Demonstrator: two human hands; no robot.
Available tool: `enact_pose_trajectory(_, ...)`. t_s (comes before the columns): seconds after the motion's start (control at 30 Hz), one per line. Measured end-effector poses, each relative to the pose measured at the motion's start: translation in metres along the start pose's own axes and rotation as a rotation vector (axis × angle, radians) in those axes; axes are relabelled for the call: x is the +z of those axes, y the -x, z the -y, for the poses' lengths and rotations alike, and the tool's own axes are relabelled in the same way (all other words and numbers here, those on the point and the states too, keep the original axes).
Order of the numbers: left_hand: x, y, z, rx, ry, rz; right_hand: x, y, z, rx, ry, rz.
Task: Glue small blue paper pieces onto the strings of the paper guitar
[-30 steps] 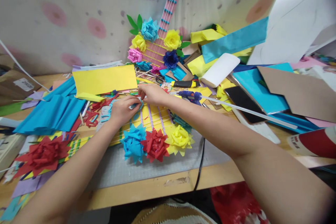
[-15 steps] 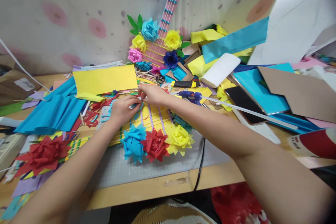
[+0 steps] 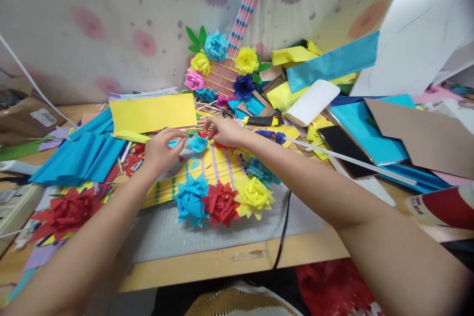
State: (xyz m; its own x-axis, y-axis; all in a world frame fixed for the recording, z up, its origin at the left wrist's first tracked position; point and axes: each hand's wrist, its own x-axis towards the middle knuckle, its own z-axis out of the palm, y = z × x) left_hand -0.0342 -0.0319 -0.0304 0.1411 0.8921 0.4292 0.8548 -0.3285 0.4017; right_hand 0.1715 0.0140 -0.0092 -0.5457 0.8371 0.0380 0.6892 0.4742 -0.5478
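A small light-blue paper flower (image 3: 197,142) rests near the upper edge of a yellow paper guitar (image 3: 218,162) with purple strips and strings. Just left of that flower is my left hand (image 3: 163,152), its thumb and index finger apart. My right hand (image 3: 226,132) hovers close on the flower's right side, fingers curved and parted. Along the guitar's near edge sit a blue paper flower (image 3: 191,201), a red paper flower (image 3: 221,203) and a yellow paper flower (image 3: 255,194). A teal paper flower (image 3: 262,170) lies partly behind my right forearm.
A blue glue gun (image 3: 272,137) holds a long glue stick behind my right forearm. Near it are a yellow-black utility knife (image 3: 263,121) and a phone (image 3: 346,148). A pink paper guitar (image 3: 241,24) leans at the back. Blue crepe paper (image 3: 79,158) lies left; a paper cup (image 3: 442,206) lies right.
My hands have moved apart, left hand to the left and right hand slightly right. The small light-blue flower that was between their fingers now shows uncovered on the guitar.
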Motion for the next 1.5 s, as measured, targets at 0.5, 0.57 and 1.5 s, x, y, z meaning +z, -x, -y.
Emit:
enact_pose_trajectory(0.5, -0.033, 0.017, -0.007, -0.722, 0.462, 0.687, 0.007, 0.014, 0.012, 0.004, 0.035, -0.100)
enact_pose_trajectory(0.57, -0.036, 0.017, -0.008, -0.706, 0.419, 0.724, 0.008, 0.011, 0.014, -0.032, 0.072, -0.122)
enact_pose_trajectory(1.5, -0.046, 0.031, -0.003, -0.411, 0.065, 0.614, -0.014, 0.120, -0.035, 0.173, -0.087, -0.293)
